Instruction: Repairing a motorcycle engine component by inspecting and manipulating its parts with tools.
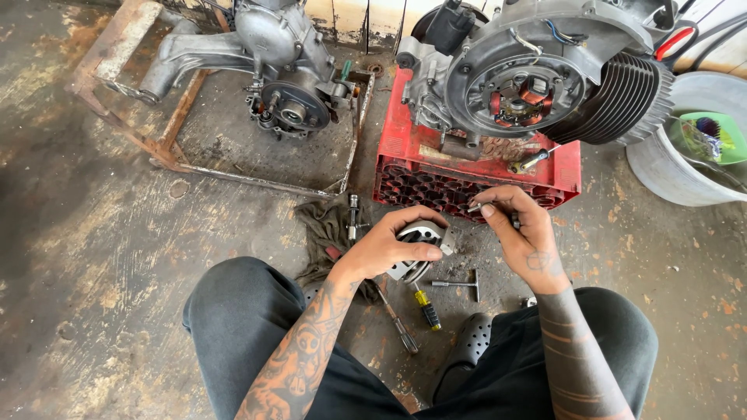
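- My left hand (389, 247) is closed around a round metal part (420, 247), low in front of the red crate (475, 175).
- My right hand (520, 225) pinches a small metal bit (475, 207) just above that part.
- The engine (537, 78) sits on the crate.

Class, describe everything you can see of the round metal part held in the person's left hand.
The round metal part is silver-grey, apparently cast metal, with curved slots or vanes along its rim. The left hand grips it from the side, fingers wrapped over its top, hiding much of it. It is held tilted above the floor, just in front of the red crate. The right hand is close beside it, holding a small dark piece.
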